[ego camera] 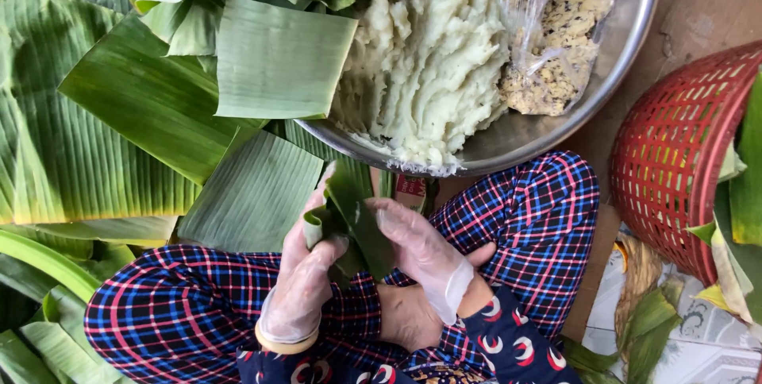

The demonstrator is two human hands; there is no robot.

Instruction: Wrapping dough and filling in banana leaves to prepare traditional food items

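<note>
Left hand [305,273]: gloved, curled shut round folded leaf parcel [349,221], over lap.
Right hand [421,253]: gloved, fingers closed against parcel's right side, pressing the fold.
Legs: plaid trousers [540,217], crossed beneath the hands.
Cut leaf squares [254,189]: stacked just beyond the parcel.
Steel bowl [627,34]: farther off, holding white dough [432,58] and bagged yellow filling [559,34].
Red basket [675,162]: at right.

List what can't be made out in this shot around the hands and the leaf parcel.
- Head view: the inside of the folded leaf parcel is hidden by its own wrapping and by the left hand and right hand.
- Metal bowl: cut off by the top edge.
- Red basket: cut off by the right edge; its contents are mostly unseen.
</note>
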